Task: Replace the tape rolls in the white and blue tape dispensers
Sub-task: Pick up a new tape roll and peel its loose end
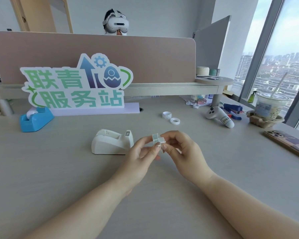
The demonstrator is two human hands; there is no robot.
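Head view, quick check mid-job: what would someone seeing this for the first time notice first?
Probably the two hands at centre: the left hand and right hand pinch a small whitish piece between them above the desk. Just behind them sits the white tape dispenser, whose roll slot looks empty. The blue tape dispenser stands far left, by the lower corner of the big green-lettered sign.

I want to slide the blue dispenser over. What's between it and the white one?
Nothing: in the head view, only bare desk lies between the blue dispenser and the white dispenser.
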